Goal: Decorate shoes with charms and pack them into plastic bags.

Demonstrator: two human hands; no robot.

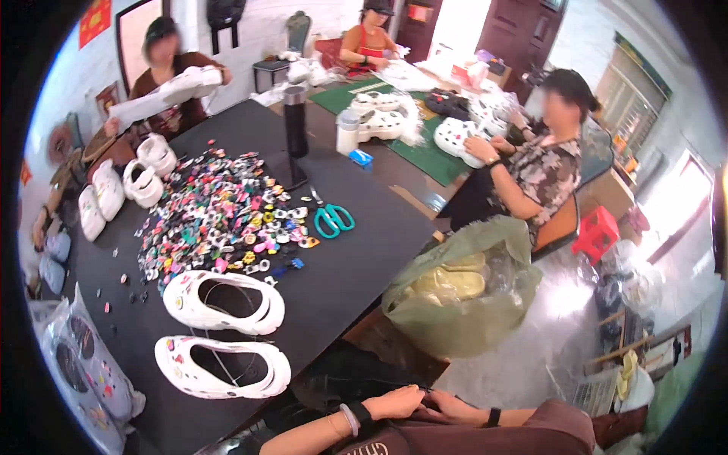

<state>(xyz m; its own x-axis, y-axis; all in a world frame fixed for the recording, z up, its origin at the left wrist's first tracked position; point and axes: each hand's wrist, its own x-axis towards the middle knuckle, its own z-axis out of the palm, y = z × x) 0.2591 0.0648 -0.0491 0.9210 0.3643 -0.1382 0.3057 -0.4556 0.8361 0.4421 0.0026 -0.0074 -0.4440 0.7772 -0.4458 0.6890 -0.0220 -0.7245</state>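
My left hand (396, 403) and my right hand (453, 410) are close together in front of my body, just off the near table edge. The left fingers are curled; the right fingers bend in toward them. A dark area lies between and under the fingers, and whatever they grip cannot be made out. On the black table (334, 292) to their left, a pair of white clogs lies side by side: the nearer clog (171, 369) and the farther clog (182, 302). Colourful charms are stuck on their toes, and a thin loop shows inside each.
Beyond the clogs spreads a heap of charms (216, 205), beside teal-handled scissors (334, 221) and a black cylinder (295, 125). More white clogs (108, 189) stand far left; bagged lilac clogs (98, 371) nearer. A green sack (466, 334) holds yellow clogs. Three people work around the tables.
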